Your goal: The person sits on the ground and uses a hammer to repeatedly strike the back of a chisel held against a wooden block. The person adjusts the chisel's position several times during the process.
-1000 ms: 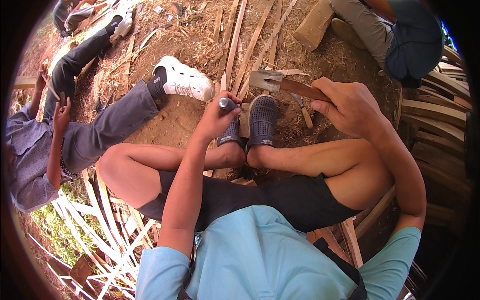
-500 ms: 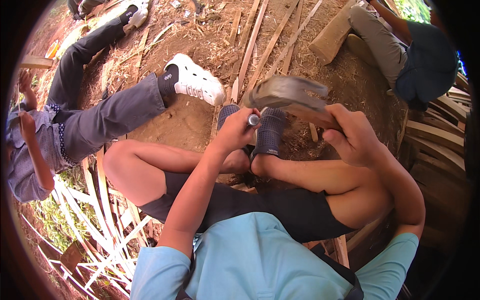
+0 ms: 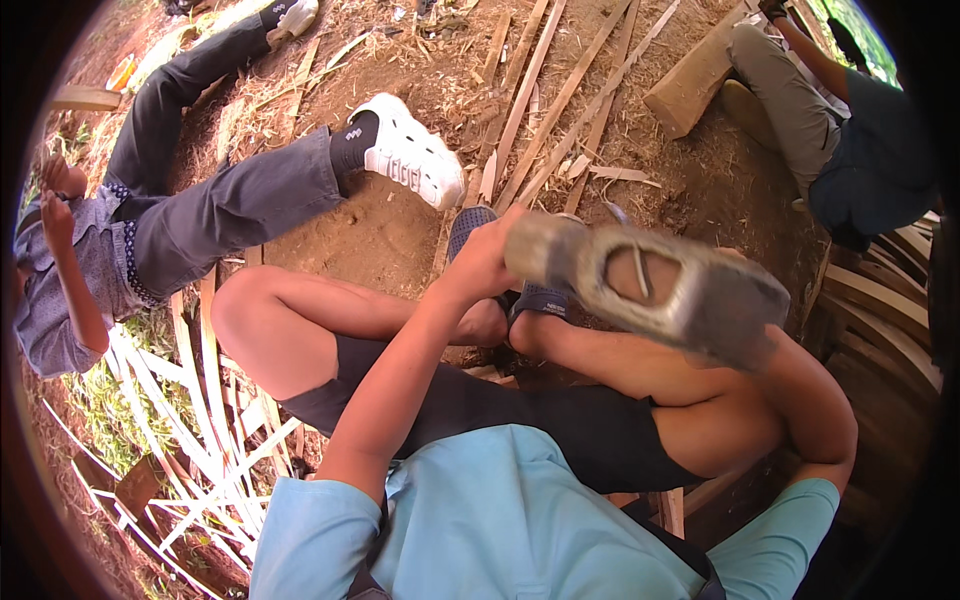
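Note:
A heavy steel hammer (image 3: 725, 305) is raised close in front of me, with the top of its handle showing in the oval eye of its head. My right hand (image 3: 735, 255) is shut on the handle, mostly hidden behind the hammer head. Over my feet, my left hand (image 3: 482, 258) is closed. It grips a metal rod with a round end, which the hammer head covers now. Dark perforated shoes (image 3: 470, 228) are on my feet, partly hidden behind my hand and the hammer.
Long wooden strips (image 3: 570, 105) lie on the dirt ahead. At left, a person's leg with a white clog (image 3: 412, 155) reaches toward my feet. Another person sits at far right beside a squared log (image 3: 695, 88). Thin pale strips (image 3: 205, 440) are heaped at lower left; curved slats (image 3: 880, 300) are stacked at right.
The hammer has risen toward me and now hides most of my right hand and the rod's end. My left hand stays over my feet. The view has shifted slightly.

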A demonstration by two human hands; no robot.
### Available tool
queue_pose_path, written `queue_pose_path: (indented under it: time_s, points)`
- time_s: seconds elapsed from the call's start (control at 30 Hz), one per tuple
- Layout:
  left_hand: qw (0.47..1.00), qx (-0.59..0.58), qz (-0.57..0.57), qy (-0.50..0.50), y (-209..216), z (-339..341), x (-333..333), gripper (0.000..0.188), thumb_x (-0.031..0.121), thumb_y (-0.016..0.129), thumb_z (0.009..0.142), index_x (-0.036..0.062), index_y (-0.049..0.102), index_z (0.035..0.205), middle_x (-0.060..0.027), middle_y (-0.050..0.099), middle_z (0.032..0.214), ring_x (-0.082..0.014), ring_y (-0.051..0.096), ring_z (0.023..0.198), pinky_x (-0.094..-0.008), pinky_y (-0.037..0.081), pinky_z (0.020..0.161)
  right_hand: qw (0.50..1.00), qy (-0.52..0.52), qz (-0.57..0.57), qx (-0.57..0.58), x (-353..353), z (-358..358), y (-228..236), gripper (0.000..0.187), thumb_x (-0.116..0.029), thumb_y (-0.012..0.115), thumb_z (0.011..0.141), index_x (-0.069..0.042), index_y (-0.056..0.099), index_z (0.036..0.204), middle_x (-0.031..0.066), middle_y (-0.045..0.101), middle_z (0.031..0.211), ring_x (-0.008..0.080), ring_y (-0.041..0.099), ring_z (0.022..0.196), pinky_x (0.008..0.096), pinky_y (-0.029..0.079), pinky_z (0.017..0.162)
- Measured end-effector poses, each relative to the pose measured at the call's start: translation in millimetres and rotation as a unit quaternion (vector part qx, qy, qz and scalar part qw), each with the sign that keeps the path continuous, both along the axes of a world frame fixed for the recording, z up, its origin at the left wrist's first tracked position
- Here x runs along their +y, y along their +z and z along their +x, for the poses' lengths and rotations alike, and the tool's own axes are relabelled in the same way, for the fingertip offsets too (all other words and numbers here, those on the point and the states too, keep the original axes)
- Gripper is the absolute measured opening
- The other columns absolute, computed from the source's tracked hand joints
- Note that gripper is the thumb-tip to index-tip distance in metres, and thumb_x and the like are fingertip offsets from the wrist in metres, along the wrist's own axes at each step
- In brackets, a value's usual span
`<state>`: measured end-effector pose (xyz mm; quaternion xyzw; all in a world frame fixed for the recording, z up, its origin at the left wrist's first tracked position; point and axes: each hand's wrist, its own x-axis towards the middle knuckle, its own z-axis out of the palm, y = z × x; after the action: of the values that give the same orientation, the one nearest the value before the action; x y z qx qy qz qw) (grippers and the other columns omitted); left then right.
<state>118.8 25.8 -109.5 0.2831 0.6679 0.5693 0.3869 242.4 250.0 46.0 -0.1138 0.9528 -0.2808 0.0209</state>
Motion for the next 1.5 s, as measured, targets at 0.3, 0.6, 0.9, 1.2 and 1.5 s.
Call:
queue_pose_path:
  time_s: [0.3, 0.6, 0.9, 1.2, 1.5]
  points:
    - [0.963, 0.267, 0.016, 0.047, -11.9, 6.5, -8.6, 0.016, 0.008, 0.063, 0.085, 0.0050, 0.059, 0.099, -0.0196, 0.063, 0.102, -0.0412, 0.060, 0.096, -0.0461, 0.049, 0.078, 0.997, 0.000, -0.046, 0.068, -8.4, -18.0, 28.1, 0.030, -0.025, 0.070, 0.084, -0.006, 0.057, 0.102, 0.0120, 0.062, 0.076, 0.0342, 0.064, 0.064, 0.0427, 0.050, 0.054]
    - [0.977, 0.210, -0.004, 0.046, -10.3, 6.6, -8.4, 0.029, 0.006, 0.067, 0.082, 0.0062, 0.053, 0.107, -0.0179, 0.063, 0.098, -0.0411, 0.062, 0.093, -0.0450, 0.049, 0.077, 0.998, -0.059, 0.005, 0.014, -21.7, -18.2, 38.2, 0.028, -0.027, 0.067, 0.088, -0.006, 0.053, 0.100, 0.0123, 0.061, 0.072, 0.0355, 0.063, 0.064, 0.0427, 0.049, 0.053]
    - [0.997, 0.074, -0.023, 0.022, -7.6, -8.3, -9.5, 0.023, 0.006, 0.068, 0.085, 0.0052, 0.055, 0.105, -0.0128, 0.065, 0.102, -0.0257, 0.065, 0.094, -0.0370, 0.050, 0.081, 0.981, -0.109, 0.049, -0.156, -7.8, -25.0, 34.3, 0.026, -0.032, 0.058, 0.095, -0.006, 0.054, 0.100, 0.0168, 0.061, 0.069, 0.0393, 0.062, 0.066, 0.0448, 0.046, 0.056]
    - [0.975, -0.162, 0.082, 0.130, -28.7, -35.8, -45.6, 0.022, -0.005, 0.060, 0.089, 0.0075, 0.047, 0.101, -0.0085, 0.065, 0.109, -0.0145, 0.058, 0.104, -0.0298, 0.047, 0.091, 0.993, -0.114, -0.005, 0.022, 7.0, -29.9, 60.7, 0.026, -0.029, 0.062, 0.094, -0.005, 0.057, 0.103, 0.0150, 0.056, 0.064, 0.0347, 0.059, 0.059, 0.0393, 0.043, 0.054]
    - [0.985, -0.136, 0.064, 0.087, -20.0, -20.7, -33.2, 0.022, -0.004, 0.062, 0.089, 0.0081, 0.048, 0.100, -0.0078, 0.065, 0.110, -0.0125, 0.058, 0.103, -0.0303, 0.047, 0.091, 0.988, -0.104, 0.080, 0.081, -1.6, -12.0, 70.6, 0.025, -0.029, 0.067, 0.089, -0.008, 0.058, 0.100, 0.0126, 0.059, 0.066, 0.0341, 0.060, 0.061, 0.0403, 0.044, 0.053]
